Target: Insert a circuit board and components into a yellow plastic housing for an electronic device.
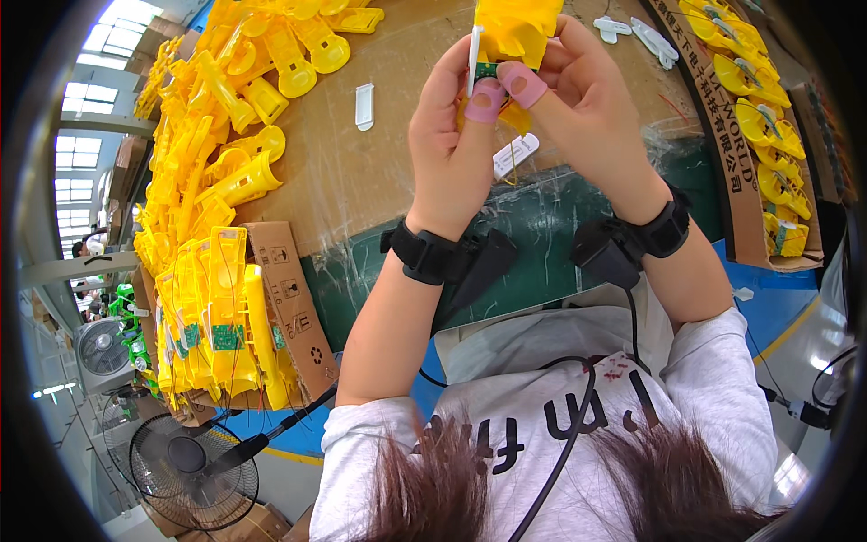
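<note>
- Strands of hair fall nearest the camera, over a grey printed T-shirt.
- Beyond the shirt, the left hand and right hand are raised over the table, both clamped on one yellow plastic housing at the upper edge of the view.
- Working it well, I judge, calls for steady support from the fingers behind and even, light thumb pressure, kept to the board's edges rather than its components.
- Tilting the piece slightly toward the eyes would help, since the thumbs, in pink finger cots, crowd the spot being handled; any loose wire is best kept from being pinched.
- Bright, glossy yellow and folded in shape, the housing has a small green circuit board at its lower part, just above the thumbs; a slim white strip stands upright along its left side. Its top is cut off by the frame, and the fingers hide much of the rest.
- Below the hands, a white oblong plastic piece lies on the cardboard sheet; heaped yellow shells fill the left.
</note>
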Demonstrator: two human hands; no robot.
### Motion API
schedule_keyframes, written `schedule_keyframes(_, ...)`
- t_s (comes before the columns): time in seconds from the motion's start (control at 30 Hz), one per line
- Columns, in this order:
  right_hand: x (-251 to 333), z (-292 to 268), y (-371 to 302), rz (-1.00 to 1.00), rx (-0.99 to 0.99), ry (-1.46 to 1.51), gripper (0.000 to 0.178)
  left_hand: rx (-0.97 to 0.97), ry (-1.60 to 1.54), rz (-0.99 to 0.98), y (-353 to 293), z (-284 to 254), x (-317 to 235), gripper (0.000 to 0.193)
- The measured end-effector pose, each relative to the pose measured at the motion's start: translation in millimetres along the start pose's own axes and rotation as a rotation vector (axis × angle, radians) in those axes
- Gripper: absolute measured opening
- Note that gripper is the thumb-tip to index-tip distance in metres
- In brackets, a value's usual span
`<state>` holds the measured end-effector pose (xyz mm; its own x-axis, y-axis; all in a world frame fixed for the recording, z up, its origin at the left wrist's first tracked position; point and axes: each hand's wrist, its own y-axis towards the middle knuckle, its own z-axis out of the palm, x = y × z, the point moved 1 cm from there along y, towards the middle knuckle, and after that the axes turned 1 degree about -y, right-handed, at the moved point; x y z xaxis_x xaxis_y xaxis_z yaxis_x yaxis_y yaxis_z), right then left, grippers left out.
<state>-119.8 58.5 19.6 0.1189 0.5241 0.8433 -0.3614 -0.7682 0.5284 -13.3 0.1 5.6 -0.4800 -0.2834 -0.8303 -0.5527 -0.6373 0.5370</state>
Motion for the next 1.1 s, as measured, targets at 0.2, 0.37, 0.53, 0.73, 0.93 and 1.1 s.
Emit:
schedule_keyframes(0.2, 13, 9, -5, 0.078, -0.082, -0.03, 0.033, -0.01, -0.056, 0.033, -1, 2, 0, 0.036)
schedule_keyframes(0.37, 13, 11, -4, 0.026, -0.077, 0.02, 0.033, -0.012, -0.056, 0.063, -1, 2, 0, 0.034)
schedule_keyframes(0.53, 1, 4, 3, -0.016, 0.024, 0.047, 0.031, -0.052, -0.063, 0.03, -1, -1, 0, 0.036)
schedule_keyframes(0.73, 2, -5, 4, 0.043, 0.131, 0.114, 0.035, -0.071, -0.227, 0.016, 0, -1, -2, 0.034)
schedule_keyframes(0.93, 7, -11, 3, -0.007, 0.194, 0.007, 0.035, -0.028, -0.078, 0.07, -2, -2, -3, 0.034)
schedule_keyframes(1.1, 7, -9, 2, -0.078, 0.201, -0.049, 0.035, -0.059, 0.016, 0.097, -4, -1, -5, 0.034)
